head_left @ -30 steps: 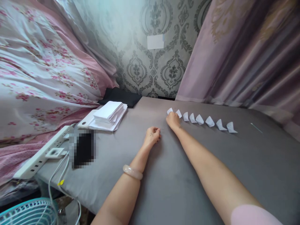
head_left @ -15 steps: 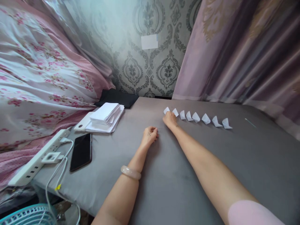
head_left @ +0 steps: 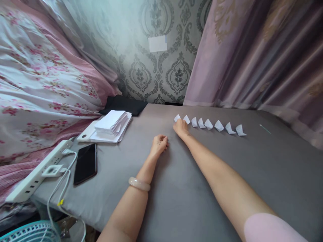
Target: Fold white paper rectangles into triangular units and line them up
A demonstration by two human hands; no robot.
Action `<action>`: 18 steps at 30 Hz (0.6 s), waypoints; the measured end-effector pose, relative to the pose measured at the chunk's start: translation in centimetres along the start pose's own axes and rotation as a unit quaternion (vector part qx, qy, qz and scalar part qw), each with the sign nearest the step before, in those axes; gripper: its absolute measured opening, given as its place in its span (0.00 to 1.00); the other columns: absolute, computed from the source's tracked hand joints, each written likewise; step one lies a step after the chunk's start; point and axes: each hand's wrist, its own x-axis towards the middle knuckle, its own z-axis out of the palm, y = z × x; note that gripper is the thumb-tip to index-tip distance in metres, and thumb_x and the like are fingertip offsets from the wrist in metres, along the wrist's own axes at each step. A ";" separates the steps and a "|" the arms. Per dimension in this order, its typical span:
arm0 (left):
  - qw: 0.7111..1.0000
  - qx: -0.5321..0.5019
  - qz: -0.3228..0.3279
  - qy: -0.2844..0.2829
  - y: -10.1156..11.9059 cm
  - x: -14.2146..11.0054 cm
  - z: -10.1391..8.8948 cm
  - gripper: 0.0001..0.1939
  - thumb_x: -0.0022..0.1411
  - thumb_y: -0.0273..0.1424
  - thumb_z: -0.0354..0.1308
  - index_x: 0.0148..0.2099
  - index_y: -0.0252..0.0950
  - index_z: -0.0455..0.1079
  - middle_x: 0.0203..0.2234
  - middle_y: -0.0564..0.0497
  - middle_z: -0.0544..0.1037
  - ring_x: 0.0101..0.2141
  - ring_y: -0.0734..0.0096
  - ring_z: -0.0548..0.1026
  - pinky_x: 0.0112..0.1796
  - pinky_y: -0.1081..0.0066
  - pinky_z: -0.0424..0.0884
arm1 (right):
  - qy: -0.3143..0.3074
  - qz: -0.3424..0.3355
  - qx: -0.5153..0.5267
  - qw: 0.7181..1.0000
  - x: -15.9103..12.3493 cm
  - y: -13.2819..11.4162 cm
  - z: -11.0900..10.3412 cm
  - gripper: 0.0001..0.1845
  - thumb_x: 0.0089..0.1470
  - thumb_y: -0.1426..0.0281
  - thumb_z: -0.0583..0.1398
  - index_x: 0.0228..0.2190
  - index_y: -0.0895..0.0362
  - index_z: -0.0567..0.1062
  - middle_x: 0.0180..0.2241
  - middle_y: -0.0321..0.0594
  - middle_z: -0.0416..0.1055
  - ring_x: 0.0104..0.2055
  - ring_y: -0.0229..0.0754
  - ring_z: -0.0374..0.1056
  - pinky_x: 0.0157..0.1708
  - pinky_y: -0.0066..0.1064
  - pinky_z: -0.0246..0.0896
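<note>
Head view | row of white folded-paper pieces (head_left: 208, 124): right of rectangular white paper stack (head_left: 111, 121) | right hand (head_left: 180, 127): at row's stack-side end, cannot tell if pinching | left hand (head_left: 159, 144): fingers curled, right of stack, contents hidden

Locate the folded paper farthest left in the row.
In the head view, the leftmost paper piece is slightly right of centre, just behind the right hand.

Folded papers (head_left: 219, 126) right, paper stack (head_left: 111, 120) left

On the table (head_left: 181, 201), the folded papers form a row, a stick (head_left: 265, 129) to their right; the phone (head_left: 85, 164) lies before the paper stack, the power strip (head_left: 35, 174) left of the phone; behind the table, the wall (head_left: 158, 77).
</note>
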 end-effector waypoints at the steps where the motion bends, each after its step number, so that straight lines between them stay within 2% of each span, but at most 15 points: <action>1: 1.000 -0.001 0.000 -0.001 0.0 0.0 0.0 0.14 0.65 0.30 0.48 0.48 0.29 0.68 0.21 0.53 0.72 0.15 0.82 0.63 0.17 0.80 0.57 | 0.008 0.000 -0.002 1.000 -0.1 0.0 0.0 0.18 0.62 0.70 0.50 0.48 0.64 0.73 0.47 0.59 0.72 0.52 0.51 0.69 0.49 0.35 0.61; 5: 1.000 -0.003 0.001 -0.004 0.1 0.0 -0.1 0.13 0.65 0.30 0.48 0.47 0.28 0.69 0.21 0.53 0.72 0.14 0.82 0.63 0.16 0.79 0.57 | 0.034 -0.013 -0.009 0.999 -1.4 0.1 0.0 0.20 0.64 0.68 0.48 0.51 0.65 0.68 0.47 0.59 0.72 0.51 0.50 0.70 0.47 0.35 0.61; 8: 1.000 -0.007 0.004 -0.004 0.2 -0.1 -0.1 0.13 0.65 0.30 0.48 0.45 0.28 0.70 0.20 0.53 0.72 0.14 0.81 0.62 0.17 0.79 0.57 | 0.032 -0.027 -0.017 0.999 -3.7 0.5 0.0 0.20 0.64 0.68 0.48 0.53 0.65 0.65 0.46 0.57 0.73 0.49 0.48 0.71 0.46 0.33 0.61; 12: 1.000 -0.011 0.012 0.001 0.2 -0.2 -0.2 0.11 0.65 0.29 0.50 0.42 0.29 0.71 0.19 0.54 0.71 0.14 0.82 0.63 0.18 0.79 0.58 | 0.002 -0.065 -0.027 0.998 -8.1 1.5 -0.3 0.19 0.63 0.68 0.50 0.52 0.61 0.67 0.44 0.54 0.75 0.47 0.48 0.72 0.44 0.33 0.61; 18: 1.000 -0.005 0.023 0.016 0.1 -0.6 -0.4 0.09 0.64 0.28 0.50 0.39 0.29 0.70 0.18 0.56 0.70 0.14 0.83 0.63 0.18 0.79 0.58 | -0.038 -0.165 -0.024 0.985 -15.2 3.8 -0.5 0.15 0.61 0.69 0.52 0.45 0.58 0.73 0.46 0.49 0.74 0.51 0.47 0.67 0.50 0.34 0.58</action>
